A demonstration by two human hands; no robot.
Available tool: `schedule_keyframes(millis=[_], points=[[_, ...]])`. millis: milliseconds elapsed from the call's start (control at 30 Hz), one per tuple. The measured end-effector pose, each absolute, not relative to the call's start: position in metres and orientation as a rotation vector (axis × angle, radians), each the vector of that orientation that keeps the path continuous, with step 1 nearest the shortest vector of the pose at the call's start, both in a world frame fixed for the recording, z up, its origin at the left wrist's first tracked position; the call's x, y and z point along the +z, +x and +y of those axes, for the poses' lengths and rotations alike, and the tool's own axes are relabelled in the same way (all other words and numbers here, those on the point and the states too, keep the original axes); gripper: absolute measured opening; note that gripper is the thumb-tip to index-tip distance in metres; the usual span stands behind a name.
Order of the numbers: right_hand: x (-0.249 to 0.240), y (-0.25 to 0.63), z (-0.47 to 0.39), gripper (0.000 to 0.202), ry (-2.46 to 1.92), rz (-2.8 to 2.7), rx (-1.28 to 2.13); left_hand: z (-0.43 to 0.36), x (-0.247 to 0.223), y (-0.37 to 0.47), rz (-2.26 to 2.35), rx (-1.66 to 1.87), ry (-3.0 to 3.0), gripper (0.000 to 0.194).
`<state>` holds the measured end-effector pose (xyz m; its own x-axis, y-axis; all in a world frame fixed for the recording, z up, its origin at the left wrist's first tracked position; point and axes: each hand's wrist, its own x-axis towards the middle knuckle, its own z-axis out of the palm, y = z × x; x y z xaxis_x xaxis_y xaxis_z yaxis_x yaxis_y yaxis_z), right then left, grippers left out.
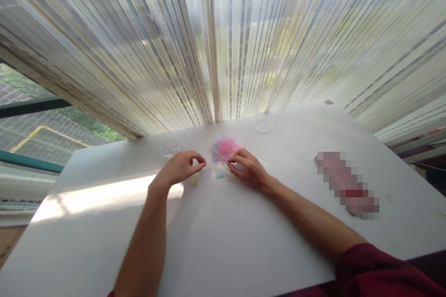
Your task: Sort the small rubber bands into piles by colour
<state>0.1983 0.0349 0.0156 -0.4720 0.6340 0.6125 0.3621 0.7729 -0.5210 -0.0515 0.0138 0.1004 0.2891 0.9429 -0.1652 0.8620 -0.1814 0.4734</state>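
At the middle of the white table lies a heap of small thin pink pieces (227, 147), with pale blue ones at its left edge; they look like paper clips. My right hand (249, 169) is at the heap's right front edge, thumb and forefinger pinched together. What it pinches is too small to make out. My left hand (184, 167) hovers left of the heap, its fingertips also pressed together, and anything between them is hidden. In front of the heap sit a little blue group (219, 175) and a little yellow group (195, 180) of similar pieces.
A clear round dish (171, 148) stands behind my left hand, and another clear dish (263, 125) is near the table's back edge. A blurred-out pinkish object (346, 185) lies to the right. Vertical blinds (216, 46) hang along the back of the white table (223, 241).
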Motion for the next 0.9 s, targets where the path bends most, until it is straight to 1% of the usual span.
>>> schedule_keyframes(millis=[100, 200, 400, 500, 667, 900], points=[[0.016, 0.198, 0.035, 0.009, -0.749, -2.114, 0.412, 0.016, 0.1, -0.07, 1.687, 0.042, 1.985, 0.03], [0.016, 0.198, 0.035, 0.009, -0.746, -2.108, 0.413, 0.017, 0.097, -0.081, 1.718, -0.051, 1.918, 0.029], [0.016, 0.198, 0.034, 0.008, -0.768, -2.099, 0.437, 0.015, 0.099, -0.083, 1.724, -0.107, 1.875, 0.027], [0.015, 0.198, 0.035, 0.008, -0.782, -2.059, 0.44, 0.014, 0.1, -0.082, 1.729, -0.1, 1.903, 0.03], [0.018, 0.199, 0.037, 0.011, -0.916, -1.884, 0.427, 0.013, 0.1, -0.077, 1.698, -0.087, 1.921, 0.034], [0.021, 0.202, 0.041, 0.013, -1.077, -1.722, 0.485, 0.012, 0.102, -0.067, 1.639, -0.121, 1.913, 0.034]])
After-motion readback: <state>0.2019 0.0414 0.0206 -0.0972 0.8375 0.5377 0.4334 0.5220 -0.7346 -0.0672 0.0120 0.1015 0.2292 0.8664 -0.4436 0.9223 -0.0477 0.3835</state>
